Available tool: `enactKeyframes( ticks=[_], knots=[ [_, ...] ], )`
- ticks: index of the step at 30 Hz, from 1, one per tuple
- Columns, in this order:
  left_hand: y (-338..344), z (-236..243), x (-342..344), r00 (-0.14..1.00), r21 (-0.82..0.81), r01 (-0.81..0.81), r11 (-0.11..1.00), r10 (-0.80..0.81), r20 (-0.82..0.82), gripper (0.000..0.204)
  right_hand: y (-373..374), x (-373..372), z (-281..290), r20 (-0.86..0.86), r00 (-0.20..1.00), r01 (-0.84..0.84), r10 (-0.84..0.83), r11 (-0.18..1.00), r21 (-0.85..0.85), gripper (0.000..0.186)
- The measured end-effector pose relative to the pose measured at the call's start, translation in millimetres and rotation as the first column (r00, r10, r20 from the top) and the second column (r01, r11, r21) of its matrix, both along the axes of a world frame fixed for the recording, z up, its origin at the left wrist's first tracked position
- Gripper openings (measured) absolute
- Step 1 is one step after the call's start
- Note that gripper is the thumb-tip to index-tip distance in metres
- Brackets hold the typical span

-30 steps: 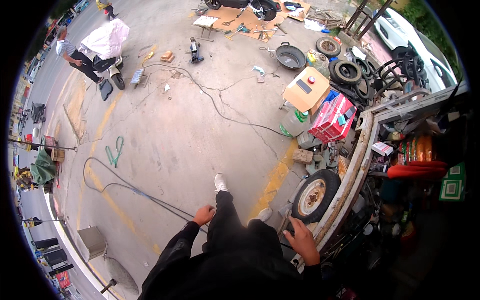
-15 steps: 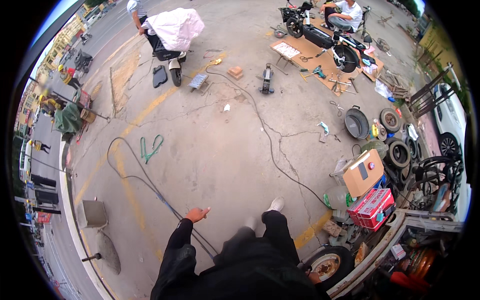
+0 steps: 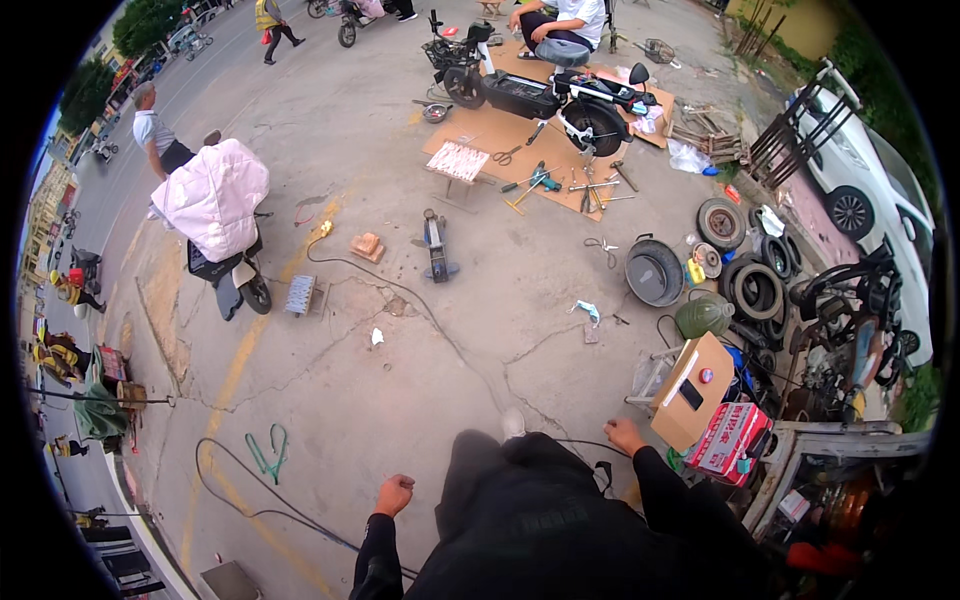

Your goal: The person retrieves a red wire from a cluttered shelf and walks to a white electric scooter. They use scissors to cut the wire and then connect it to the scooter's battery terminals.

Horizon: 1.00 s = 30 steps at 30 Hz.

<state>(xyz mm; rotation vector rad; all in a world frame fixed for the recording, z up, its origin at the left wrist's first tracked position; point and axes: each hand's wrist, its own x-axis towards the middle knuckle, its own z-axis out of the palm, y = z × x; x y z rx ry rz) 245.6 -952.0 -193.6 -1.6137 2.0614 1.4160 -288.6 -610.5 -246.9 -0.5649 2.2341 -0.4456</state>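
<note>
My left hand (image 3: 394, 494) hangs over the concrete in front of me, fingers loosely curled, and no object shows in it. On the other side, my right hand (image 3: 625, 436) is also curled, with nothing visible in it. Beside that hand stands a brown cardboard panel (image 3: 692, 392) with a dark rectangle and a red round part. A red and white carton (image 3: 731, 443) sits just behind it. Below my left hand runs a dark hose (image 3: 300, 516). A green strap (image 3: 266, 455) lies farther left.
Ahead are a floor jack (image 3: 435, 246), bricks (image 3: 367, 247) and a small stool (image 3: 300, 295). An electric bike (image 3: 520, 95) lies on cardboard near a seated person and scattered tools. Tyres (image 3: 756, 290) and a black basin (image 3: 655, 272) line the right. A covered scooter (image 3: 215, 200) stands left.
I have moved forward, and the view has turned rightward. My right hand has risen into view beside the cardboard panel. My left hand's extended finger has curled in.
</note>
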Motion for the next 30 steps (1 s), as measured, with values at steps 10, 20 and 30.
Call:
enactKeyframes(
  ticks=[10,20,30],
  knots=[
    [-192,-96,-100,0.914,0.299,0.359,0.884,-0.398,0.081,0.034,-436,-189,71,-0.033,0.998,-0.058,0.049,0.916,-0.397,0.043],
    [-674,-23,-418,0.988,-0.210,0.149,0.966,-0.153,-0.005,0.038,-391,-292,-68,0.371,0.896,0.041,-0.243,0.878,0.477,0.023],
    [-863,-38,-700,0.853,-0.277,0.521,0.807,-0.499,0.152,0.023,-687,-510,-157,0.000,0.443,-0.895,0.896,0.443,-0.052,0.021]
  ],
)
